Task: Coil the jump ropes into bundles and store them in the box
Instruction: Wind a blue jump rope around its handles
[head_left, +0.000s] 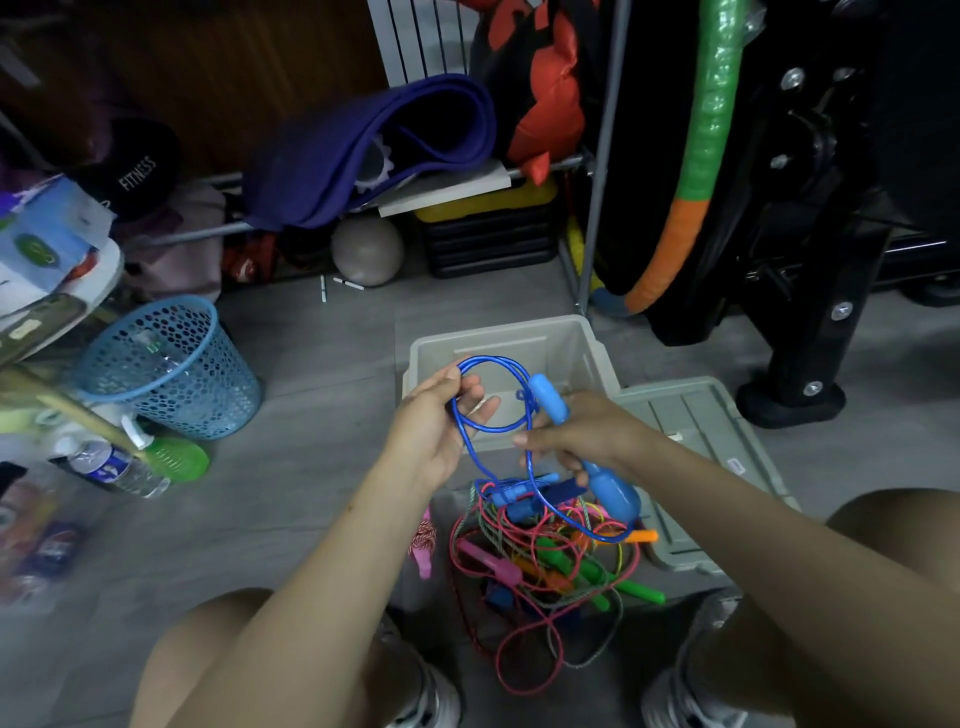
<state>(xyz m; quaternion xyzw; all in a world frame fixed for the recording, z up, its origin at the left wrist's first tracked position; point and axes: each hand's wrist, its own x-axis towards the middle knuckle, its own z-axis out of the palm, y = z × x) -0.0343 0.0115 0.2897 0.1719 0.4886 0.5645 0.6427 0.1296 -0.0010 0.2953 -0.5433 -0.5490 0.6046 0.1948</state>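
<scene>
Blue cord (493, 410) runs between both hands, and the way it is held looks meant for coiling. The left hand (441, 415) has its grip curled through a loop, keeping the turns gathered over the box (597, 353). The right hand (587, 431) has its grip clamped on both handles (550, 397), probably so the ends stay together while slack feeds up from the floor. Below them the pile (545, 561) of pink, green and orange ropes lies tangled between the knees, within reach. The lid (701, 431) lies to the right, just beside the box, leaving it open.
</scene>
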